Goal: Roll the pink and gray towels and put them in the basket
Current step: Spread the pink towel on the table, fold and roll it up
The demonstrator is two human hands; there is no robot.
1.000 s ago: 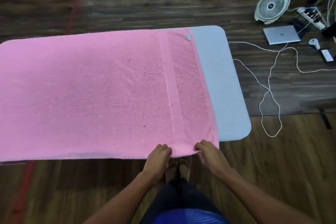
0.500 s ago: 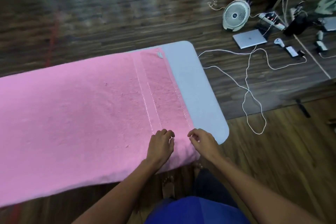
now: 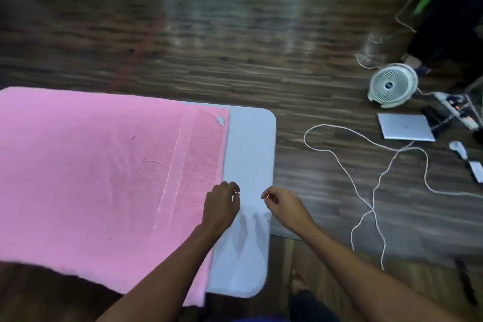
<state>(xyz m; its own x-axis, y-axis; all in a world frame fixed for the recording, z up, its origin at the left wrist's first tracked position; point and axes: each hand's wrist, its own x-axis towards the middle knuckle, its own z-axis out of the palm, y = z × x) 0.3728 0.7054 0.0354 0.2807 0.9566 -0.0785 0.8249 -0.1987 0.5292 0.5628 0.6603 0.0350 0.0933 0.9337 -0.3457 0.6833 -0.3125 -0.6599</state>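
Though earlier on towel [image 3: 91, 178], fingers [image 3: 273, 193] beyond.

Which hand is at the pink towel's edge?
The left hand, at the short edge of the pink towel; the right hand is over the bare gray surface.

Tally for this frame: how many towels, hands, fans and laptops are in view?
Towels: 1, the pink towel spread on the table
Hands: 2, the left hand and the right hand
Fans: 1, the fan on the floor
Laptops: 1, the laptop, closed, on the floor
Total: 5
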